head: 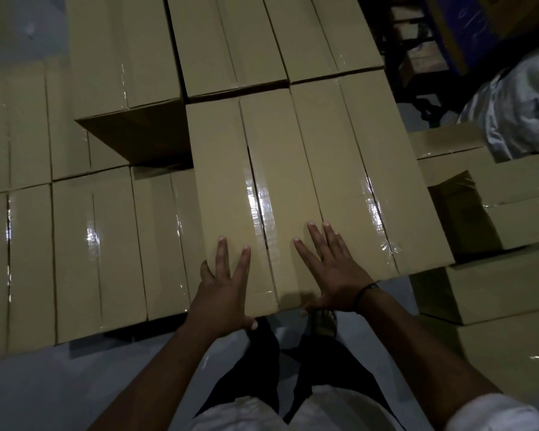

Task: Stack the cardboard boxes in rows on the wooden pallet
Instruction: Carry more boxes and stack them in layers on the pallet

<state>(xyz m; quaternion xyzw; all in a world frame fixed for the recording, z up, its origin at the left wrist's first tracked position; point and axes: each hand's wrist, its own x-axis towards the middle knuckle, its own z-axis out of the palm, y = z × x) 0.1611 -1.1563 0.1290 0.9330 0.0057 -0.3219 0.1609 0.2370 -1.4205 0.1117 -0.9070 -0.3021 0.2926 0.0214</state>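
Taped brown cardboard boxes fill the view in rows. The nearest upper-layer box (231, 188) lies straight ahead, with a second box (355, 169) tight against its right side. My left hand (223, 290) rests flat on the near left corner of the near box, fingers spread and straight. My right hand (330, 269) lies flat across the seam between the two boxes, near their front edge. A lower layer of boxes (100, 250) spreads to the left. The pallet is hidden beneath the boxes.
More upper-layer boxes (231, 42) stand behind. Loose boxes (492, 290) sit on the floor at the right, with a crumpled plastic sheet (517, 104) beyond them. Grey floor (59, 393) lies in front of the stack, and my legs stand close to it.
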